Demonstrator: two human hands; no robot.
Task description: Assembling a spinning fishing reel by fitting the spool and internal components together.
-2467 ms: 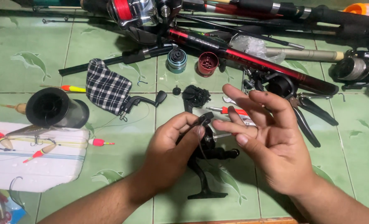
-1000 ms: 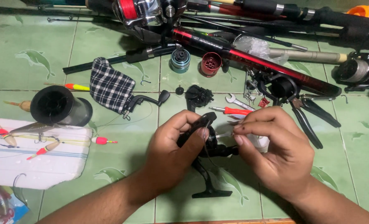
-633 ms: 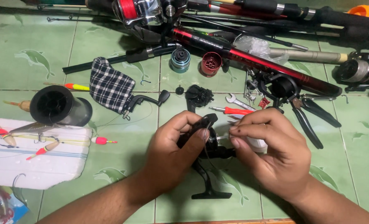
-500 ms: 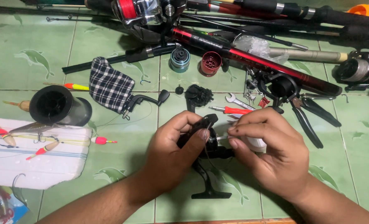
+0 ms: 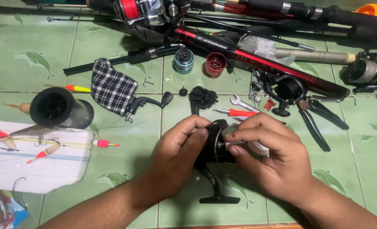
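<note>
The left hand (image 5: 175, 163) is wrapped around the black spinning reel body (image 5: 214, 148), holding it just above the green tiled floor (image 5: 358, 169), its foot (image 5: 219, 198) pointing back toward the person. The bare metal shaft (image 5: 226, 144) sticks out sideways to the right, straight into the right hand (image 5: 273, 159), whose thumb and forefinger are pinched shut on its tip. So the shaft's long axis runs left to right, and the right hand sits nearer its free end.
</note>
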